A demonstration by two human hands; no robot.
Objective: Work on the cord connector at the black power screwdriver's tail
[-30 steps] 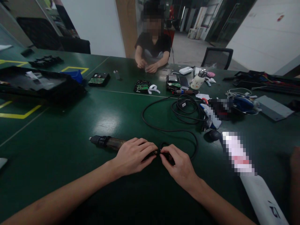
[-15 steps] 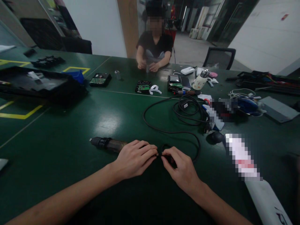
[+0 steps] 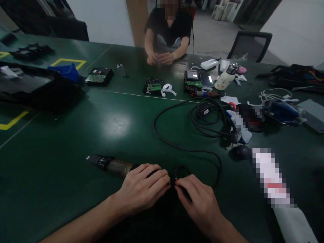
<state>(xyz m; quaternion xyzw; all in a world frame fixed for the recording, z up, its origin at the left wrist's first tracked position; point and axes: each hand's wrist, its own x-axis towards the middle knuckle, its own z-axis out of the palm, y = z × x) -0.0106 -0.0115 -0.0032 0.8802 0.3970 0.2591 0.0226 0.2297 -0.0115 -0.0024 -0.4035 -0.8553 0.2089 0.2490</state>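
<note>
Left grip (image 3: 144,186) is curled over the rear of the power screwdriver (image 3: 118,167) on the counter (image 3: 63,148); right grip (image 3: 199,199) is pinched nearly closed, looks like on the end of the black cable (image 3: 199,151), mostly hidden. I'd brace the screwdriver flat, keep both ends dead in line and not force anything.

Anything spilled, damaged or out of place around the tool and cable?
I see nothing spilled or broken. The left hand covers the rear of the dark tool. Only the black cable looks untidy: its loose coils run into the clutter on the right, perhaps a mild snag risk.
</note>
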